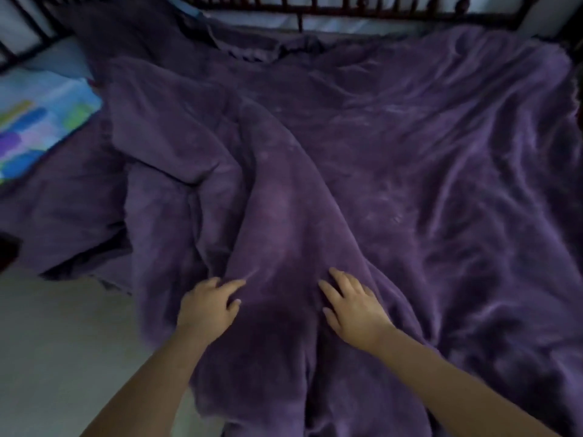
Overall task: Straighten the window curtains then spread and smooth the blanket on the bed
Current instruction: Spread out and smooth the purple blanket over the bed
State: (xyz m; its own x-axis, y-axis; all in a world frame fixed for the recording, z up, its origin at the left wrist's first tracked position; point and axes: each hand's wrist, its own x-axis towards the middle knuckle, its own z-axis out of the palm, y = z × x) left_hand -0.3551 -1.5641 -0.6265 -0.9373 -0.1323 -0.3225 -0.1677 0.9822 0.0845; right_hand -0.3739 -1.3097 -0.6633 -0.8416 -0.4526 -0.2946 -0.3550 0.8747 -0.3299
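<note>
1. A plush purple fleece blanket (362,146) is lying across the bed, flatter on the right and bunched into thick folds on the left, its near edge hanging over the side.
2. The left hand (206,305) is resting on a raised fold, fingers loosely spread — gripping nothing.
3. The right hand (353,307) is lying flat just beside it, fingers straight.
4. A multicoloured patterned pillow (41,121) is lying at far left, beside the dark spindled bed frame (315,7).

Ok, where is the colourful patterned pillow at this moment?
In the head view the colourful pillow lies at the far left edge, on the bed beside the bunched part of the purple blanket, well away from both hands.
</note>
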